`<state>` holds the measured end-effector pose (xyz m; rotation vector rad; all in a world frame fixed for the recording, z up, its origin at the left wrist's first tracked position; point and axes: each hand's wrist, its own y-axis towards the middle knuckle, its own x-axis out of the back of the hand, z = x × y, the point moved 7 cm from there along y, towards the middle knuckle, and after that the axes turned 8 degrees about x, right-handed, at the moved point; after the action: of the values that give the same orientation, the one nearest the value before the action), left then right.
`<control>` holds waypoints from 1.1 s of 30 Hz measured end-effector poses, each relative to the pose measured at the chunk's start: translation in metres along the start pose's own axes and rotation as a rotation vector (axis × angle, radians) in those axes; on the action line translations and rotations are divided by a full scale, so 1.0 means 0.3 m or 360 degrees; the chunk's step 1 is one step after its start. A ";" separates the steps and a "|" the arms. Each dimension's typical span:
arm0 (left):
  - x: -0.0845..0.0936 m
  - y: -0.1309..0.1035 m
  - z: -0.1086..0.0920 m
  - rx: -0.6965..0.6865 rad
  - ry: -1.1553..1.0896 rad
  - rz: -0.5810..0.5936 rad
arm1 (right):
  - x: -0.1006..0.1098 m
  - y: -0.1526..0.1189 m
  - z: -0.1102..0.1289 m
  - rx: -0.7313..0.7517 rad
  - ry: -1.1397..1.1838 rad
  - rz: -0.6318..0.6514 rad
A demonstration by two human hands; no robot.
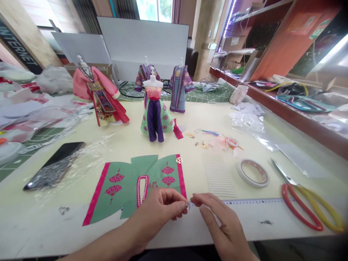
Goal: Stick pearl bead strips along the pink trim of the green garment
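**A small shiny piece [187,206] pinched at the fingertips, and easy to lose**

The likeliest mishap, I judge, is a drop: the piece is tiny, and the left hand [163,210] grips it only by the tips of thumb and forefinger, so a slight roll of the thumb could flick it away. Landing on the ruler [244,203] or the pale table, it could be hard to spot. A second risk is the left wrist and forearm, which lie over the near edge of the green cloth [127,190] and could drag it askew. The round charm [179,160] at the cloth's far right corner might shift if the cloth were pulled; whether it is fastened cannot be told.

The shiny piece sits at the right end of the left fingertips, clamped between thumb and forefinger, just right of the cloth's near right corner. The right hand [223,221] is near it on the right, not touching, its thumb and forefinger apart with nothing visible between them. Farther off, beyond the right hand, lies the pearl sheet [219,177].
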<state>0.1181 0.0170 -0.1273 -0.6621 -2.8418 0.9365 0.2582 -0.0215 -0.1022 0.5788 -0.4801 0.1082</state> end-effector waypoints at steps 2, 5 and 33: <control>0.009 -0.008 -0.018 -0.0001 0.0057 0.0023 | -0.013 0.007 -0.022 -0.0146 0.0209 0.0056; 0.020 -0.017 -0.041 -0.0001 0.0106 0.0059 | -0.043 0.019 -0.043 -0.0365 0.0472 0.0190; 0.070 -0.054 -0.148 -0.0751 0.1236 -0.0206 | -0.065 -0.040 -0.066 -0.0459 0.0386 0.0041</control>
<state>0.1020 0.0388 -0.0832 -0.6699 -2.3273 -0.0533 0.2518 -0.0200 -0.1316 0.2718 -0.2603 0.1294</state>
